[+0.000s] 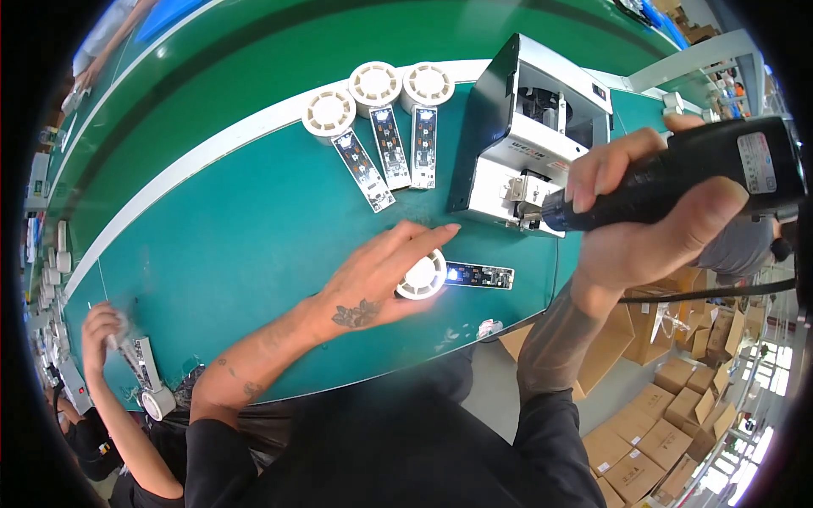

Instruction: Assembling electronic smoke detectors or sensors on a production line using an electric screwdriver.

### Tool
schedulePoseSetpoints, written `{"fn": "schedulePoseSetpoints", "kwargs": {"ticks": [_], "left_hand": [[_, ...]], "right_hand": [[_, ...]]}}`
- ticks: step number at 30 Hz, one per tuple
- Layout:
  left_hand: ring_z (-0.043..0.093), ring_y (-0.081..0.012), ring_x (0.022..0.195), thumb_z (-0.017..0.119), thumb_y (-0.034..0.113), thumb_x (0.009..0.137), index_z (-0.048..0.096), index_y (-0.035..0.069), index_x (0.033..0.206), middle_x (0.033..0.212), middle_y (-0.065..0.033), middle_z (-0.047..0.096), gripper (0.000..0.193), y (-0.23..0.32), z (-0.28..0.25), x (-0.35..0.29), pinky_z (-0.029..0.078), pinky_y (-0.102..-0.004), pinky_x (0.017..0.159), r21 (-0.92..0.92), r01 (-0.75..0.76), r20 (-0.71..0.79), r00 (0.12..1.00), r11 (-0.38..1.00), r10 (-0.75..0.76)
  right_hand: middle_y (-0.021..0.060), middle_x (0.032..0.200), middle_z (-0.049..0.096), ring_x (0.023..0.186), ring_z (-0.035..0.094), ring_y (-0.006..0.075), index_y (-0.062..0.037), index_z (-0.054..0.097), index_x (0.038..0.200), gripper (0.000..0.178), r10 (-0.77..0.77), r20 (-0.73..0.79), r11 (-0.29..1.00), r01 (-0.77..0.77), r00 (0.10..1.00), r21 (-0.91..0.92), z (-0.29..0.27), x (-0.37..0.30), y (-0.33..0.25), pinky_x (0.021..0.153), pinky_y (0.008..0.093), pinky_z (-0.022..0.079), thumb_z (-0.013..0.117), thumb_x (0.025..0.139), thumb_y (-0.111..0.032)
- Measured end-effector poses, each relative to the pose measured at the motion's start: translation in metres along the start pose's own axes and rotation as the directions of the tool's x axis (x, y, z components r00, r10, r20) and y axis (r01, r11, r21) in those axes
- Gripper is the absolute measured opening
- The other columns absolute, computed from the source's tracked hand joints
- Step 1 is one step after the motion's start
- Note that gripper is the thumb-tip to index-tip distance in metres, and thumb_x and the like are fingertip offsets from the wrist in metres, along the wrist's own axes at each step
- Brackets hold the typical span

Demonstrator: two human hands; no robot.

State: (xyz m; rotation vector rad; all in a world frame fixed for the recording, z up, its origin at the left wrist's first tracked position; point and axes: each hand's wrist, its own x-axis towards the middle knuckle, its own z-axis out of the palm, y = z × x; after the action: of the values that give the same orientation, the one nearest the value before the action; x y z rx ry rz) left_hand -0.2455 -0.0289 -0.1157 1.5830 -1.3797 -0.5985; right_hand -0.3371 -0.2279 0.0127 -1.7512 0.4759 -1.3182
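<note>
My left hand [360, 275] is wrapped round the white, vented round head of a handheld fan-like device [422, 278] lying on the green tabletop. The device's narrow handle points right, its circuit board [487, 277] exposed and a bright light glowing near the head. My right hand [622, 224] grips a black electric screwdriver [677, 173] held sideways. Its tip meets the front of a silver-and-black screw feeder [529, 152]; whether it touches a screw is too small to tell. Beyond my left hand lie three similar devices [375, 85], their boards exposed.
At the left, another person's hand [103, 328] works by a similar white device [158, 402]. A white rail [212, 137] curves along the table's far side. A black cable [711, 294] runs at the right. Cardboard boxes [652, 423] stand on the floor at lower right.
</note>
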Motion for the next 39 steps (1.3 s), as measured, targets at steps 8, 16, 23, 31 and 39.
{"fn": "schedulePoseSetpoints", "kwargs": {"ticks": [8, 16, 23, 31, 39], "left_hand": [[0.064, -0.0310, 0.106, 0.081, 0.008, 0.080, 0.051, 0.008, 0.153, 0.119, -0.0120, 0.060, 0.079, -0.003, 0.000, -0.001, 0.056, -0.0405, 0.089, -0.026, -0.041, -0.030, 0.999, 0.999, 0.040], [0.065, -0.0310, 0.103, 0.082, 0.006, 0.079, 0.050, 0.011, 0.154, 0.118, -0.0116, 0.060, 0.082, -0.008, 0.001, -0.003, 0.056, -0.0398, 0.088, -0.027, -0.067, -0.054, 0.996, 0.997, 0.066], [0.064, -0.0291, 0.105, 0.082, 0.007, 0.080, 0.048, 0.013, 0.155, 0.121, -0.0095, 0.058, 0.083, -0.004, 0.000, -0.003, 0.057, -0.0389, 0.088, -0.016, -0.017, 0.006, 1.000, 1.000, 0.017], [0.065, -0.0284, 0.107, 0.081, 0.008, 0.080, 0.052, 0.013, 0.153, 0.121, -0.0082, 0.060, 0.078, -0.008, 0.003, -0.001, 0.057, -0.0381, 0.091, 0.015, -0.011, -0.026, 1.000, 1.000, 0.011], [0.065, -0.0303, 0.109, 0.081, 0.011, 0.082, 0.053, 0.012, 0.152, 0.123, -0.0096, 0.061, 0.075, -0.002, -0.007, -0.005, 0.056, -0.0393, 0.093, 0.072, 0.015, -0.040, 0.999, 0.997, -0.012]], "right_hand": [[0.0065, 0.064, 0.048, 0.044, 0.045, 0.0164, -0.0071, 0.047, 0.140, 0.094, 0.038, 0.139, 0.840, -0.107, 0.990, 0.533, -0.015, -0.043, -0.007, 0.044, 0.0336, 0.041, 0.040, 0.092, -0.088], [0.0076, 0.066, 0.049, 0.045, 0.048, 0.0178, -0.0049, 0.037, 0.142, 0.097, 0.082, 0.191, 0.783, -0.182, 0.978, 0.594, 0.000, -0.067, -0.020, 0.044, 0.0346, 0.041, 0.041, 0.093, -0.088], [0.0083, 0.069, 0.050, 0.047, 0.048, 0.0185, -0.0042, 0.036, 0.145, 0.098, 0.124, 0.235, 0.759, -0.245, 0.964, 0.604, 0.004, -0.072, -0.013, 0.047, 0.0356, 0.042, 0.043, 0.093, -0.087], [0.0135, 0.072, 0.055, 0.050, 0.053, 0.0231, -0.0052, 0.036, 0.141, 0.094, 0.020, 0.205, 0.726, -0.155, 0.979, 0.670, -0.003, -0.079, -0.010, 0.048, 0.0372, 0.046, 0.053, 0.091, -0.083], [0.0157, 0.072, 0.059, 0.049, 0.055, 0.0251, -0.0044, 0.040, 0.130, 0.086, 0.039, 0.161, 0.709, -0.141, 0.986, 0.691, 0.001, -0.085, -0.007, 0.045, 0.0391, 0.047, 0.065, 0.089, -0.076]]}}
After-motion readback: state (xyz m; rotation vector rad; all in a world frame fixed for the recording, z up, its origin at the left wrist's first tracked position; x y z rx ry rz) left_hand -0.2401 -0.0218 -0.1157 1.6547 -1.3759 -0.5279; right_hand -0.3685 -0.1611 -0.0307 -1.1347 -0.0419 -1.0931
